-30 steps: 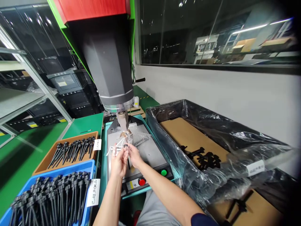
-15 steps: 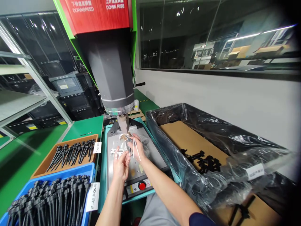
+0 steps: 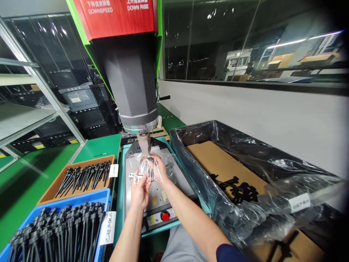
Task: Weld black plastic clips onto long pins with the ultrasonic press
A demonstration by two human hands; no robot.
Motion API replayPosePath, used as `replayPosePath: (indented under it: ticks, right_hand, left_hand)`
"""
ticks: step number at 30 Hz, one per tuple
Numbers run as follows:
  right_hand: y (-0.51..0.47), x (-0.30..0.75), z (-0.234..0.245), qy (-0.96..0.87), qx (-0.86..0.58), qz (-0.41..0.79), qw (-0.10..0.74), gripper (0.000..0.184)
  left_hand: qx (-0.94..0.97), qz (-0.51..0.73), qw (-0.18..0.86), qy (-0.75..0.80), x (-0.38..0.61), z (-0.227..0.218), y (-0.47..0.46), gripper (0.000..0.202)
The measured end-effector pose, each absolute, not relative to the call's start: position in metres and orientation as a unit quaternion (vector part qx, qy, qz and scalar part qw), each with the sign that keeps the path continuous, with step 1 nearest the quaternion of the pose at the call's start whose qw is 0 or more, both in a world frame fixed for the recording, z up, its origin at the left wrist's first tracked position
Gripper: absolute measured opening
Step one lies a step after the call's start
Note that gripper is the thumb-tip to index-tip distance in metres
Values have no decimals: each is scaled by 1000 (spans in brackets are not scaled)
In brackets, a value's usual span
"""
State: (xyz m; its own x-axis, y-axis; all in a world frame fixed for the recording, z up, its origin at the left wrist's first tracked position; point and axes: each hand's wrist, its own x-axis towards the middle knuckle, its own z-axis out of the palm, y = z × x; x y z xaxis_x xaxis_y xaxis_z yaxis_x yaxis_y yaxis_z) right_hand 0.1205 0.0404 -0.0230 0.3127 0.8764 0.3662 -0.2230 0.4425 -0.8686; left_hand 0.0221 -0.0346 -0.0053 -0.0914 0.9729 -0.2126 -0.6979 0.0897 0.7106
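A clear plastic bag (image 3: 170, 160) lies crumpled on the machine's grey metal plate (image 3: 131, 200), with dark pieces showing inside its right side. My left hand (image 3: 141, 191) is closed, its thumb and fingertips pinching the near edge of the bag. Farther forward, my right hand (image 3: 160, 170) reaches into or behind the plastic; glare hides which. Its fingers close on a small dark part (image 3: 149, 159), right below the tip of the machine's metal horn (image 3: 144, 143). Whether part and horn touch, I cannot tell.
A red button (image 3: 165, 216) sits at the plate's front. To the left are a blue bin (image 3: 107, 196) and an orange tray (image 3: 46, 191), both holding black bolt-like parts. On the right stands a large plastic-lined box (image 3: 218, 203) with cardboard and black parts.
The right hand's fingers and the small dark part have moved slightly up, closer to the horn tip. My left hand stays nearly in place. The view has shifted a little.
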Motion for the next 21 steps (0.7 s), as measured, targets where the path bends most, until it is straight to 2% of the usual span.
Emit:
replayPosePath:
  ticks: [5, 11, 18, 21]
  right_hand:
    - [50, 121, -19, -445, -367, 396, 714, 26]
    - [58, 125, -17, -436, -403, 451, 667, 40]
    - [64, 132, -14, -490, -404, 380, 673, 25]
    - [68, 131, -17, -484, -403, 396, 668, 27]
  left_hand:
    - [204, 647, 646, 350, 23, -3, -32, 66]
    - [209, 651, 645, 340, 20, -1, -27, 66]
    - [201, 647, 651, 342, 18, -8, -26, 65]
    - [194, 648, 652, 343, 19, -8, -28, 63]
